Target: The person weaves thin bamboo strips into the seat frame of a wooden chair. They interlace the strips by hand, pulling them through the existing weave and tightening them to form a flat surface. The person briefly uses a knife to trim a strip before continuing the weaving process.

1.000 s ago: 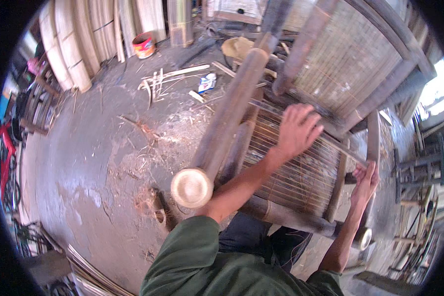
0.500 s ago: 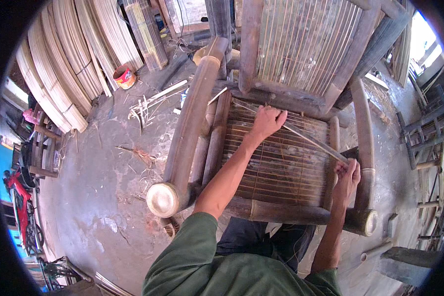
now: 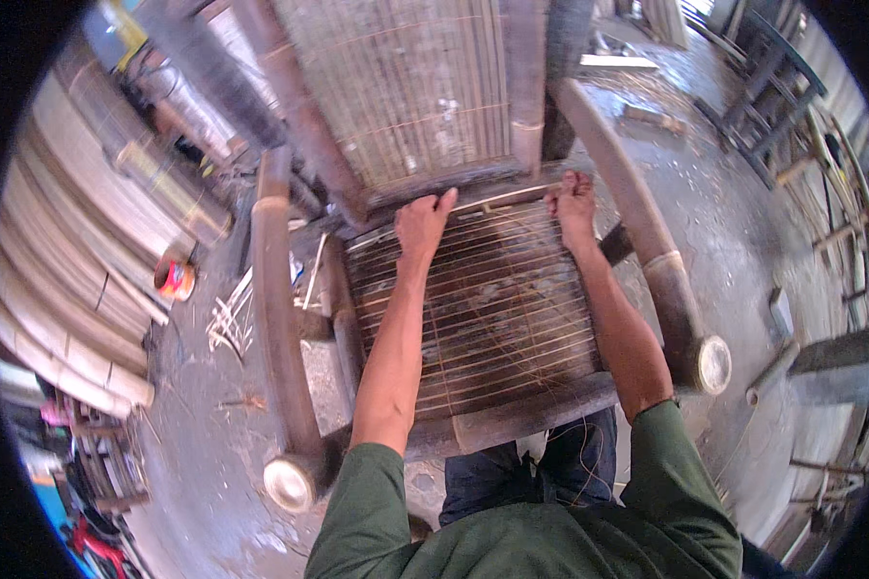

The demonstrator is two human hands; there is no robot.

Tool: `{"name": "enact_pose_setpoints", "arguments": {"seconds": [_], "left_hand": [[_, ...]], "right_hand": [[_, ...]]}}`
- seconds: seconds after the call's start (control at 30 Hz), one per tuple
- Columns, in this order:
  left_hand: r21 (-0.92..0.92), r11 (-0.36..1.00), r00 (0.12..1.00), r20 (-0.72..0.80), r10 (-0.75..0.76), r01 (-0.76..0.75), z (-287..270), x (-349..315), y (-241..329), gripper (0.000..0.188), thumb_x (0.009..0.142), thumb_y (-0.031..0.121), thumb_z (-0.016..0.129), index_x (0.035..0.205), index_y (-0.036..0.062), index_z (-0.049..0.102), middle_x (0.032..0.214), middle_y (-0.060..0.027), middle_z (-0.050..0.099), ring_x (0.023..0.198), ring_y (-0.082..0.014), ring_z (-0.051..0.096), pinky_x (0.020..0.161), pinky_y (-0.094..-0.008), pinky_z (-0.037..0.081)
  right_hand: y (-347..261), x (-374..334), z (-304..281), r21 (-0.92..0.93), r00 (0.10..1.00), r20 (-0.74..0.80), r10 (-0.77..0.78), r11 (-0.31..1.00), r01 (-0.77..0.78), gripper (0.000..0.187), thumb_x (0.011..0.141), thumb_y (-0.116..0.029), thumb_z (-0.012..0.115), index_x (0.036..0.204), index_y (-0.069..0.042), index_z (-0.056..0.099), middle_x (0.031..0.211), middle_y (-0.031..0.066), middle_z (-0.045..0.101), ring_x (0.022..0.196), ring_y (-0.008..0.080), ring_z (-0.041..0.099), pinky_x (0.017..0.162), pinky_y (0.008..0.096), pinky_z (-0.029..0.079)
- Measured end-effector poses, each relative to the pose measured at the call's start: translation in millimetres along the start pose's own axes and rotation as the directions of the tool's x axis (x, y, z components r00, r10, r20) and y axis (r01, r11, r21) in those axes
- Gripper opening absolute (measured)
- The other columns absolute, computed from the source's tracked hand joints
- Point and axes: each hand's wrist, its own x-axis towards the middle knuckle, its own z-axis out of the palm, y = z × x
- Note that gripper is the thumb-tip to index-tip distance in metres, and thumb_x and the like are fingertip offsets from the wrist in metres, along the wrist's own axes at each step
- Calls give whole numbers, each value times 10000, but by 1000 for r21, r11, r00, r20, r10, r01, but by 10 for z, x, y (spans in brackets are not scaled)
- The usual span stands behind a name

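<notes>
Both hands are at the back edge of the slatted seat [image 3: 512, 318] of a bamboo armchair. A thin pale bamboo strip [image 3: 507, 199] runs between them, lying along the back of the seat. Closed around its left part is my left hand [image 3: 423, 227], thumb pointing up. My right hand [image 3: 574, 205] pinches the strip near its right end, by the right side rail. Thin cord crosses the slats and trails over the front rail [image 3: 521, 415]. Behind the hands rises the slatted backrest [image 3: 406, 96].
Thick bamboo armrests flank the seat, the left one [image 3: 285, 309] and the right one [image 3: 637, 203]. Bundled bamboo slats [image 3: 58, 251] lean at the left near a red-orange tin [image 3: 176, 278]. Bamboo scraps [image 3: 230, 323] litter the floor. Dark wooden frames [image 3: 763, 96] stand at the right.
My right hand has moved from the front right of the seat to its back right corner. The strip now lies along the back edge instead of slanting. The view has turned.
</notes>
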Motion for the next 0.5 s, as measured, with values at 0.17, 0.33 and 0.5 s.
{"name": "enact_pose_setpoints", "arguments": {"seconds": [0.17, 0.33, 0.5], "left_hand": [[52, 992, 988, 97, -117, 112, 218, -71, 46, 552, 871, 568, 520, 741, 53, 669, 775, -214, 654, 801, -421, 623, 779, -498, 446], [65, 994, 973, 209, -103, 91, 90, -24, 28, 580, 874, 586, 500, 773, 39, 664, 800, -209, 651, 800, -419, 613, 777, -485, 439], [-45, 993, 971, 218, -95, 107, -187, -128, 196, 594, 833, 577, 583, 798, -11, 663, 841, -225, 640, 833, -389, 609, 773, -445, 450]], "right_hand": [[192, -358, -55, -816, 657, 348, -668, 129, 563, 482, 956, -295, 467, 1330, 5, 415, 1265, 220, 509, 1157, 331, 506, 1006, 441, 371], [254, -383, -29, -787, 706, 514, -487, 61, 614, 612, 948, -355, 449, 1392, 50, 331, 1453, 210, 348, 1353, 333, 337, 1132, 465, 218], [261, -370, -89, -746, 698, 558, -448, 97, 659, 652, 934, -376, 455, 1414, 35, 294, 1461, 203, 340, 1354, 325, 339, 1122, 509, 209]]}}
